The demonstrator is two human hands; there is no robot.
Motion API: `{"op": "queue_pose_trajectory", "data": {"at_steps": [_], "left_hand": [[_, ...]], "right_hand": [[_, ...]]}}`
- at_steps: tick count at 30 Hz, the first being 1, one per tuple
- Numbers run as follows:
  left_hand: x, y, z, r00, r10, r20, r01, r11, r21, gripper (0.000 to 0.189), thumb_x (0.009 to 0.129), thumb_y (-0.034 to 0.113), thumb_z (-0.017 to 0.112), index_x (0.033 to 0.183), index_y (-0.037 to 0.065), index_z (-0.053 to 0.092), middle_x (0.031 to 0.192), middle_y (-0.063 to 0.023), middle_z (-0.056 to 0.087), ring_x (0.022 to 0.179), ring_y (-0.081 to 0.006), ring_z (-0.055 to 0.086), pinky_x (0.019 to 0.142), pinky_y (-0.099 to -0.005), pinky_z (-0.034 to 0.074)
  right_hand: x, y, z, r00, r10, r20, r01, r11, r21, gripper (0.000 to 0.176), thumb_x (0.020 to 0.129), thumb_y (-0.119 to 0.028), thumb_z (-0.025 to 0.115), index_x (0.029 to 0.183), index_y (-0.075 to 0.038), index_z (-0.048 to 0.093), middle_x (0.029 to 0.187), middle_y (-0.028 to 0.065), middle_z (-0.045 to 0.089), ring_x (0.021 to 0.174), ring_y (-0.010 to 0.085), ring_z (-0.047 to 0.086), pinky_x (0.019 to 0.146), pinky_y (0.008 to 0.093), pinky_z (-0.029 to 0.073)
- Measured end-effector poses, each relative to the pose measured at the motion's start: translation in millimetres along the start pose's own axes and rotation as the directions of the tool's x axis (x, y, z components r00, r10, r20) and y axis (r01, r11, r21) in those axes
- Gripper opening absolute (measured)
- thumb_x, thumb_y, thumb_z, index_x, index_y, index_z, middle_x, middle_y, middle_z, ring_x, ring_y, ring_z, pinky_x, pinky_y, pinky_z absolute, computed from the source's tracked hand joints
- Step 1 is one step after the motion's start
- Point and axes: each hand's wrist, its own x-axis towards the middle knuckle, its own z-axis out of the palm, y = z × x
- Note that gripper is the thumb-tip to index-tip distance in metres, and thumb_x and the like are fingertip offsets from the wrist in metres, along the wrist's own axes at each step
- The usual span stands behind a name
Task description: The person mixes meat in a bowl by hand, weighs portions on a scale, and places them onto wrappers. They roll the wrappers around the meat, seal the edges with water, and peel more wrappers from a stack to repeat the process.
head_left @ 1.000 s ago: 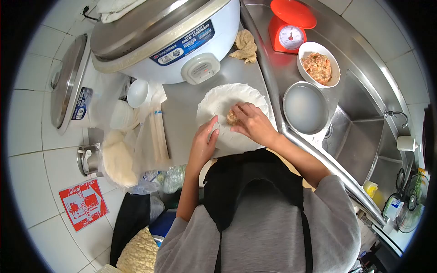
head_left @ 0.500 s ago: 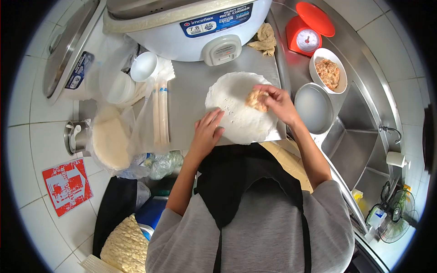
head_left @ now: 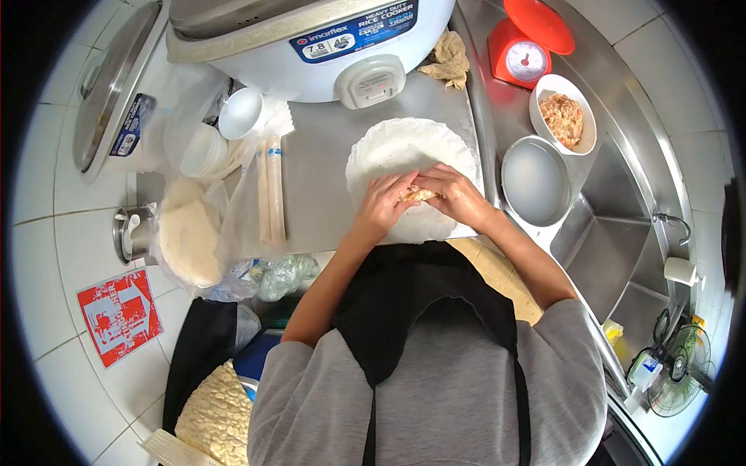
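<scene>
Over a round white wrapper sheet [head_left: 412, 144] on the steel counter, both hands meet around a small lump of orange-brown filling [head_left: 418, 194]. My left hand [head_left: 385, 203] grips the lump from the left with its fingers curled. From the right, my right hand [head_left: 458, 196] holds the same lump, fingers bent over it. Only a strip of the filling shows between the fingertips; its underside is hidden. More filling fills a white bowl [head_left: 562, 118] at the upper right, beside a round pan of cloudy liquid [head_left: 535, 182].
A large rice cooker [head_left: 311, 74] stands behind the sheet. A red scale [head_left: 522, 60] and a sink [head_left: 602, 233] are at the right. Plastic-wrapped sticks [head_left: 272, 194], a white cup [head_left: 242, 114] and bagged round wrappers [head_left: 186, 241] lie left. A brown cloth [head_left: 448, 60] is beside the cooker.
My right hand has brought the filling down and left to the sheet's lower middle. My left hand has moved right from the sheet's edge and now grips the filling too.
</scene>
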Motion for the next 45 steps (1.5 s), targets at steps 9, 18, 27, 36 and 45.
{"op": "queue_pose_trajectory", "data": {"at_steps": [9,18,27,36,45], "left_hand": [[6.1,-5.0,4.7,1.000,-0.007,0.009,0.008,0.998,-0.070,0.065,0.075,0.021,0.072,0.133,0.006,0.047,0.109,-0.0114,0.059,0.105,-0.0300,0.054,0.094,-0.0416,0.036],[-4.2,16.1,-1.6,0.996,-0.068,-0.049,0.062,0.991,-0.118,0.052,0.083,0.017,0.064,0.131,0.003,0.049,0.132,-0.0113,0.049,0.124,-0.0300,0.043,0.099,-0.0421,0.034],[3.5,4.9,11.1,0.995,0.027,-0.097,-0.023,0.999,0.049,0.044,0.082,0.016,0.065,0.122,0.000,0.056,0.129,-0.0127,0.052,0.120,-0.0299,0.049,0.096,-0.0407,0.038],[12.4,14.4,-18.2,0.997,0.007,0.079,0.000,0.996,-0.092,0.056,0.074,0.017,0.073,0.125,0.004,0.055,0.122,-0.0119,0.057,0.112,-0.0301,0.053,0.095,-0.0386,0.039],[7.6,-4.1,17.4,0.980,0.106,-0.170,-0.103,0.994,0.024,0.047,0.070,0.018,0.075,0.113,0.002,0.063,0.112,-0.0103,0.061,0.103,-0.0282,0.057,0.087,-0.0396,0.043]], "right_hand": [[-10.5,3.7,-5.0,0.997,0.051,-0.060,-0.045,0.994,0.097,0.048,0.066,0.003,0.070,0.114,-0.003,0.062,0.109,0.0122,0.062,0.095,0.0325,0.058,0.084,0.0388,0.048],[-7.2,-12.0,-5.9,0.984,0.021,-0.178,0.018,0.976,0.219,0.032,0.075,-0.006,0.068,0.107,-0.005,0.065,0.115,0.0125,0.061,0.107,0.0323,0.056,0.090,0.0400,0.047],[-11.0,-8.2,-4.2,0.966,0.225,-0.128,-0.180,0.940,0.291,0.034,0.074,-0.002,0.068,0.108,-0.005,0.063,0.113,0.0127,0.062,0.103,0.0330,0.058,0.089,0.0394,0.048],[-15.4,2.6,-11.4,0.985,0.135,-0.108,-0.099,0.951,0.293,0.031,0.078,-0.008,0.067,0.109,-0.004,0.065,0.117,0.0149,0.060,0.107,0.0351,0.057,0.090,0.0405,0.047],[-19.7,10.2,-4.9,0.986,0.123,-0.116,-0.092,0.966,0.243,0.029,0.077,-0.008,0.069,0.106,-0.005,0.067,0.115,0.0141,0.061,0.103,0.0330,0.058,0.088,0.0389,0.048]]}}
